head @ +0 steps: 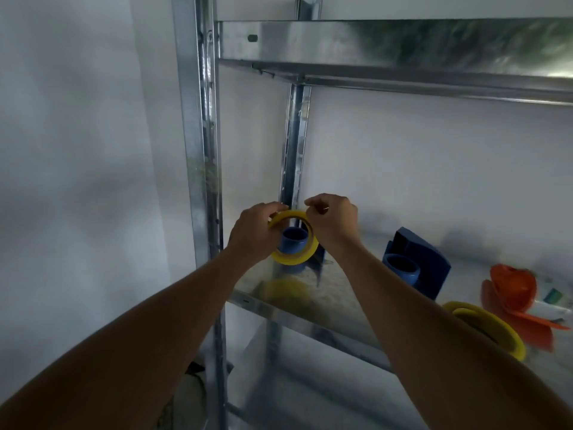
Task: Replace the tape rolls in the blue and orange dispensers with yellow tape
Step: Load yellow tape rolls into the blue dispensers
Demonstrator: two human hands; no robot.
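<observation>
I hold a yellow tape roll [311, 246] above the metal shelf [297, 305]. My left hand [254, 231] grips the roll's left rim. My right hand [333, 217] pinches its top edge with curled fingers. Through the roll's hole I see a blue spool [294, 238] standing on the shelf, part of it hidden by the roll. The blue dispenser [418, 262] stands to the right with a blue hub at its front. Further right lies the orange dispenser [514, 299], with more yellow tape rolls [493, 327] in front of it.
The galvanised rack has an upright post [198, 150] on the left and an upper shelf [387, 54] overhead. A white wall is behind and to the left. A white item with a green mark [552, 297] lies at the far right. Lower shelves sit below.
</observation>
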